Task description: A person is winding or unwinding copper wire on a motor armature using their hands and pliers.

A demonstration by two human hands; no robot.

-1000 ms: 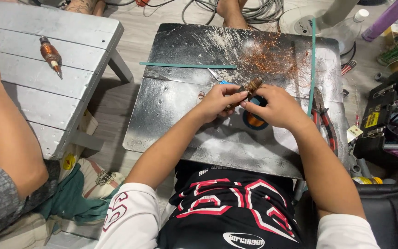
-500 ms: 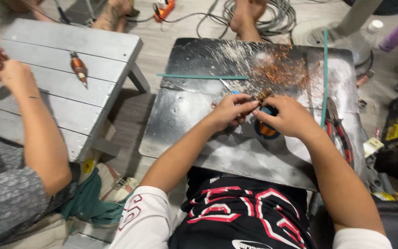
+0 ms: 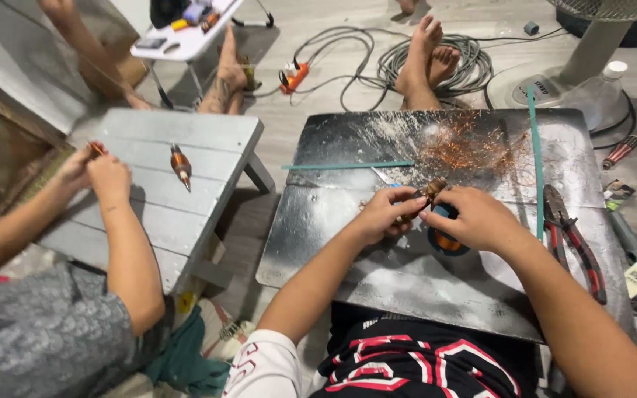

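My left hand (image 3: 385,214) and my right hand (image 3: 475,217) both grip a small copper-wound motor armature (image 3: 427,194) over a scratched grey metal sheet (image 3: 363,243) on my lap. Under my right hand lies a round blue-and-orange roll (image 3: 444,240). Loose copper wire strands (image 3: 466,151) are scattered on the sheet beyond my hands.
Red-handled pliers (image 3: 573,237) and two teal strips (image 3: 348,165) lie on the sheet. To the left another person's hands (image 3: 94,171) work at a grey wooden stool (image 3: 186,214) bearing a second armature (image 3: 180,165). Cables (image 3: 436,63), bare feet and a fan base (image 3: 591,77) lie beyond.
The camera has tilted up and to the left, showing more floor and the neighbour's hands. My hands stay on the armature at the same spot on the sheet.
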